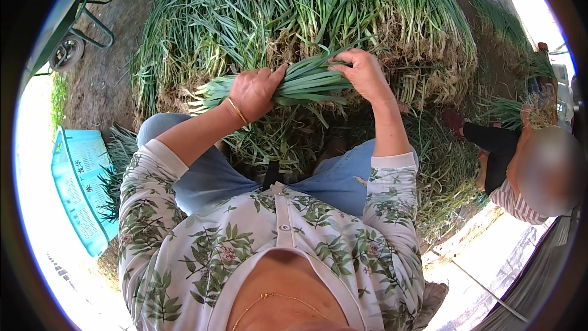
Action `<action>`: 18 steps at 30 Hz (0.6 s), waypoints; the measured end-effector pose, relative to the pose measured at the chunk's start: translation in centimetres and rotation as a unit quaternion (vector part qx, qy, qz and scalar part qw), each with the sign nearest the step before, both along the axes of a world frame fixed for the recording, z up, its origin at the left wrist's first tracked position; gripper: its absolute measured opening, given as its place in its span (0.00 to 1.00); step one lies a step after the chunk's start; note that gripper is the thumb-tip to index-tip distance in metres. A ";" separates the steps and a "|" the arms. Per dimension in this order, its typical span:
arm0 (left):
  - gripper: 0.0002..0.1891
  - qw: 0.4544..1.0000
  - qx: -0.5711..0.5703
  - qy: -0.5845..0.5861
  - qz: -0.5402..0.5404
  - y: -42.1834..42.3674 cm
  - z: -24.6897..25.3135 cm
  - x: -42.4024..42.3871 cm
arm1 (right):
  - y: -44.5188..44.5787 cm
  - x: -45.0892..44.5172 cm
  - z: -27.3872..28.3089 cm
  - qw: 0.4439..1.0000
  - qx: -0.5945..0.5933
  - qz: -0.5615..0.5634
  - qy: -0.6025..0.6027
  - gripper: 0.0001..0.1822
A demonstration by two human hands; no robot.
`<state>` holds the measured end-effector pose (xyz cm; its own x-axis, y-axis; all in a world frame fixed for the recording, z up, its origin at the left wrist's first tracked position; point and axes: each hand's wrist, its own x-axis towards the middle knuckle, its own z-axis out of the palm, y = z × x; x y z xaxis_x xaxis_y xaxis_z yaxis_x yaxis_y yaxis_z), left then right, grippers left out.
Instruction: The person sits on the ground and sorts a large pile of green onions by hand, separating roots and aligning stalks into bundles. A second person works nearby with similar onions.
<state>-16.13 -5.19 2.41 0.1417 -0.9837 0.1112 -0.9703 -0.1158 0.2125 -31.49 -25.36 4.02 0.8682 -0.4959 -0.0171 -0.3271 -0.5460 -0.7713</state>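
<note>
A bundle of green onions [310, 80] lies sideways across my lap, its pale ends to the left and its green leaves to the right. My left hand [257, 89] is wrapped around the bundle near the pale ends, with a gold bangle on the wrist. At the leafy end, my right hand [360, 71] pinches some leaves between thumb and fingers. Just beyond both hands spreads a large heap of green onions [317, 4], with roots and soil on many of them. Loose leaves [280, 142] cover the ground between my knees.
A turquoise plastic crate [82, 184] stands at the left, beside more green onions [121, 170]. A wheelbarrow [59, 27] is at the upper left. On the right sits another person [510, 161] holding green onions, near a pile of leafy trimmings [445, 170].
</note>
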 end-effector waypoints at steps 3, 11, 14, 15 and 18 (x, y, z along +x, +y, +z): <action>0.36 1.000 -0.010 0.008 0.000 0.0 -0.1 0.0 | 0.3 0.9 -1.0 1.000 0.020 0.007 -0.022 0.10; 0.36 0.999 -0.049 -0.007 0.015 0.8 0.6 1.0 | -1.6 -0.6 0.1 0.936 -0.267 -0.180 -0.142 0.06; 0.34 0.997 -0.064 -0.019 0.045 1.8 1.3 1.4 | -6.0 -4.5 1.4 0.903 -0.246 -0.351 -0.044 0.04; 0.35 0.996 -0.074 -0.018 0.037 1.9 1.9 1.3 | -6.9 -6.0 1.9 0.875 -0.307 -0.375 -0.011 0.07; 0.37 0.995 -0.101 -0.008 0.019 2.7 1.7 1.6 | -7.3 -7.5 2.4 0.906 -0.232 -0.343 -0.091 0.12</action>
